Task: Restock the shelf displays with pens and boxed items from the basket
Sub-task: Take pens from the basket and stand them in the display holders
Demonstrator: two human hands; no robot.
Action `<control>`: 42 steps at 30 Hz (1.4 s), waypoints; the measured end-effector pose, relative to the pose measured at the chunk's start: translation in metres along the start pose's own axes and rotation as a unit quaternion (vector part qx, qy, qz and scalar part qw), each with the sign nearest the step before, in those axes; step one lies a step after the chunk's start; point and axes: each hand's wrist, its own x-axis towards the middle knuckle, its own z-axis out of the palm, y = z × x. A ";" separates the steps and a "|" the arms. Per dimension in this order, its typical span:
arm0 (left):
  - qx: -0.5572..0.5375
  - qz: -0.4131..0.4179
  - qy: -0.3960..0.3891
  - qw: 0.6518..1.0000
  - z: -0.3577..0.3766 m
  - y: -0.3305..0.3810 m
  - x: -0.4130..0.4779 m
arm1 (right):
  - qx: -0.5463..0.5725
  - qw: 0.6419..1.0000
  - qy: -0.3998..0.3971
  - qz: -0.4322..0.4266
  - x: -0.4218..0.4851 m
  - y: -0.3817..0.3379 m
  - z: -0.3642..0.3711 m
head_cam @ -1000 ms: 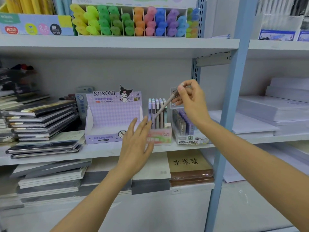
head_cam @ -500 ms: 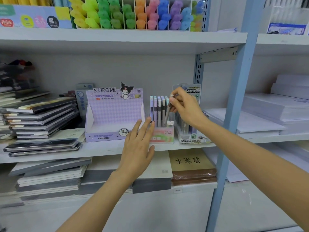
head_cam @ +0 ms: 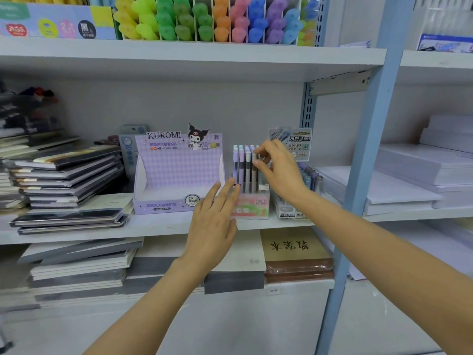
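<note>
A small pink pen display box (head_cam: 256,204) marked FRUIT SODA stands on the middle shelf (head_cam: 158,228), filled with a row of upright pastel pens (head_cam: 242,165). My right hand (head_cam: 281,172) is at the right end of that row and pinches the top of a pen standing in the box. My left hand (head_cam: 215,226) has straight fingers whose tips touch the box's front left corner. The basket is out of view.
An empty purple KUROMI display box (head_cam: 176,170) stands left of the pens. Another pen display (head_cam: 294,208) stands right of them, behind my right wrist. Stacked notebooks (head_cam: 66,175) fill the left. A blue shelf upright (head_cam: 358,201) rises at right, and highlighters (head_cam: 204,21) line the shelf above.
My right hand brought a pen down from above and stood it in the right end of the row. My left hand moved forward until its fingertips met the box.
</note>
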 end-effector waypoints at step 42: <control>-0.224 -0.441 -0.237 0.836 0.227 -0.030 -0.372 | 0.207 0.700 -0.537 0.423 -0.475 0.038 0.233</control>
